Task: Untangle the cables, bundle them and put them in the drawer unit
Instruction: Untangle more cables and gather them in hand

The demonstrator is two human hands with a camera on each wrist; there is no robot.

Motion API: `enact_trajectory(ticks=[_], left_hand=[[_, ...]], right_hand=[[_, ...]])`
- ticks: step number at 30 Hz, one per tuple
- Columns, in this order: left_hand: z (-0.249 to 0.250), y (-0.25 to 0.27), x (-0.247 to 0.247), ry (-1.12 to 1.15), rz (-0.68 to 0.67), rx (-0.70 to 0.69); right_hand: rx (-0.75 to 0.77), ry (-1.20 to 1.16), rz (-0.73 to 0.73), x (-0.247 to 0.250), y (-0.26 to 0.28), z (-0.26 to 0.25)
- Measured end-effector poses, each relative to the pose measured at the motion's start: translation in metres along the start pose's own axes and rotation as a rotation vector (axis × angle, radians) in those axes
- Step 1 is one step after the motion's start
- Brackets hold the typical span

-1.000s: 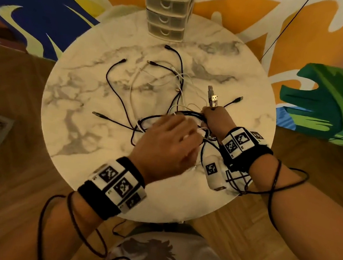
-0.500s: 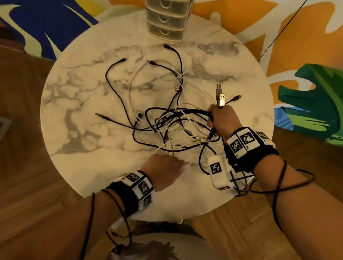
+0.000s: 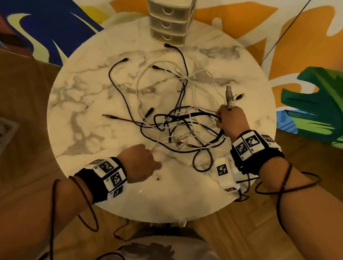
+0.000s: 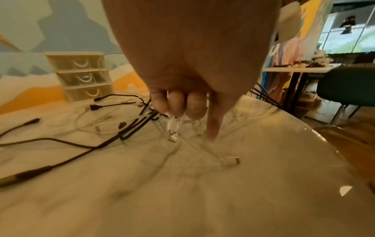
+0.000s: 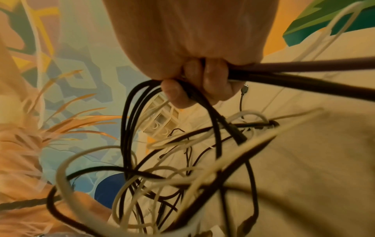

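Note:
A tangle of black and white cables [image 3: 183,131] lies on the round marble table [image 3: 97,90]. My right hand [image 3: 229,119] grips a gathered bunch of black cable loops [image 5: 205,99] at the tangle's right side, and two USB plugs [image 3: 229,96] stick up from the fist. My left hand [image 3: 144,161] is near the table's front edge, its fingers [image 4: 178,104] curled round a white cable [image 3: 160,142] by its plug [image 4: 172,128], the forefinger pointing down. The cream three-drawer unit [image 3: 169,15] stands at the table's far edge with all drawers closed.
Loose black cable ends [image 3: 117,67] spread over the table's left half. Another white plug [image 4: 231,161] lies on the marble near my left hand. A white tagged device [image 3: 224,175] hangs under my right wrist. Wooden floor surrounds the table; a painted wall is behind.
My left hand has drawn back from over the tangle to the table's front edge, pulling a white cable out with it. My right hand shifted slightly right with its bunch.

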State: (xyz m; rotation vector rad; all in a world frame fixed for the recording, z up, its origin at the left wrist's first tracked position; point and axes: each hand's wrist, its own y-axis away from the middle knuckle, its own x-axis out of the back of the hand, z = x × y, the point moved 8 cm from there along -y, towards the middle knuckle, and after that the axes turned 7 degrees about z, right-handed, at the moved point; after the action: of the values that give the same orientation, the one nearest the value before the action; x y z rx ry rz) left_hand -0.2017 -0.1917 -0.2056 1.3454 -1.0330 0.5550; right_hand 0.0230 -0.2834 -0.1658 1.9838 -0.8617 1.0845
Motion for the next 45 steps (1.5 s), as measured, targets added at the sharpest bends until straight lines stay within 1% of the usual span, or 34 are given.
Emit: enact_trajectory(ticks=[1, 3, 4, 6, 8, 9, 11, 12, 13, 14, 15, 16, 18, 19, 23, 24, 26, 28, 30, 32, 34, 36, 38, 40, 42, 43, 45], left_hand=[[-0.008, 0.004, -0.009, -0.054, -0.081, 0.025], [-0.029, 0.013, -0.019, -0.087, -0.199, 0.12], [-0.037, 0.016, -0.019, -0.083, -0.209, 0.161], [-0.048, 0.015, -0.005, -0.064, -0.113, 0.204], [-0.06, 0.013, 0.019, -0.004, 0.045, 0.283], [-0.068, 0.012, 0.034, 0.053, 0.172, 0.348], [-0.086, 0.014, 0.065, 0.255, 0.478, 0.458], [-0.092, 0.016, 0.078, 0.402, 0.627, 0.472], [-0.092, 0.017, 0.093, 0.55, 0.766, 0.445], [-0.09, 0.016, 0.108, 0.675, 0.878, 0.401], [-0.084, 0.013, 0.121, 0.763, 0.944, 0.36], [-0.076, 0.007, 0.131, 0.823, 0.951, 0.325], [-0.057, -0.012, 0.137, 0.845, 0.847, 0.256], [-0.05, -0.02, 0.133, 0.82, 0.798, 0.247], [-0.051, -0.031, 0.095, 0.683, 0.596, 0.365], [-0.049, -0.03, 0.086, 0.65, 0.568, 0.372], [-0.043, -0.027, 0.077, 0.541, 0.575, 0.353], [-0.037, -0.025, 0.074, 0.456, 0.615, 0.334], [-0.035, -0.021, 0.074, 0.467, 0.673, 0.336], [-0.035, -0.015, 0.079, 0.569, 0.76, 0.375], [-0.042, -0.01, 0.083, 0.739, 0.822, 0.48], [-0.053, -0.013, 0.08, 0.924, 0.795, 0.588], [-0.057, -0.022, 0.078, 0.986, 0.711, 0.581], [-0.061, -0.026, 0.078, 1.013, 0.672, 0.548], [-0.068, -0.024, 0.083, 1.064, 0.7, 0.538], [-0.072, -0.022, 0.086, 1.097, 0.724, 0.538], [-0.079, -0.018, 0.093, 1.168, 0.77, 0.55]], right_hand=[[0.009, 0.013, 0.007, 0.001, -0.001, 0.001], [-0.002, 0.004, 0.02, 0.001, -0.002, 0.006], [-0.032, -0.05, 0.024, 0.002, -0.002, 0.007], [-0.12, -0.26, 0.031, 0.0, 0.002, 0.011], [-0.228, -0.525, 0.07, 0.0, 0.008, 0.014], [-0.263, -0.63, 0.093, 0.0, 0.011, 0.015], [-0.249, -0.702, 0.109, 0.004, 0.015, 0.009], [-0.223, -0.708, 0.109, 0.007, 0.017, 0.004], [-0.198, -0.719, 0.107, 0.009, 0.017, 0.001], [-0.179, -0.742, 0.1, 0.011, 0.018, -0.003], [-0.168, -0.769, 0.091, 0.012, 0.019, -0.005], [-0.162, -0.793, 0.081, 0.012, 0.02, -0.008], [-0.149, -0.808, 0.077, 0.013, 0.023, -0.013], [-0.138, -0.8, 0.076, 0.013, 0.024, -0.014], [-0.071, -0.768, 0.054, 0.012, 0.027, -0.019], [-0.061, -0.762, 0.058, 0.013, 0.028, -0.019], [-0.042, -0.749, 0.058, 0.014, 0.031, -0.022], [-0.02, -0.73, 0.054, 0.014, 0.033, -0.025], [-0.004, -0.742, 0.038, 0.012, 0.035, -0.03], [-0.008, -0.787, 0.027, 0.012, 0.036, -0.034], [-0.008, -0.802, 0.007, 0.012, 0.036, -0.04], [0.004, -0.787, -0.017, 0.01, 0.037, -0.047], [0.024, -0.791, -0.028, 0.011, 0.037, -0.055], [0.043, -0.854, -0.039, 0.013, 0.038, -0.062], [0.055, -0.895, -0.07, 0.01, 0.04, -0.063], [0.063, -0.849, -0.082, 0.004, 0.041, -0.061], [0.068, -0.665, -0.126, -0.015, 0.045, -0.053]])
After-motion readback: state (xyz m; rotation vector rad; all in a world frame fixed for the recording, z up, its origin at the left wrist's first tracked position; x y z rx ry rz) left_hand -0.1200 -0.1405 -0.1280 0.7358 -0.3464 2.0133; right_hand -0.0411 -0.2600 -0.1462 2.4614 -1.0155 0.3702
